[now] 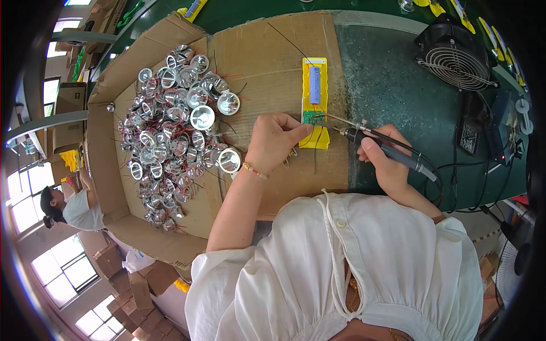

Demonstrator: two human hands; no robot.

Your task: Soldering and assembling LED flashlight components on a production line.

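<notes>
Two hands at one small green circuit board, just beyond the left hand fingers, pinched shut on its near edge. Right hand wrapped closed around soldering iron, long axis pointing left, tip touching board; yellow jig with blue cell running away from fingers, on cardboard over table

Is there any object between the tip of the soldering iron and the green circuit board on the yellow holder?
Nothing visible. The soldering iron in the right hand points its tip at the green circuit board; the left hand holds beside it.
</notes>
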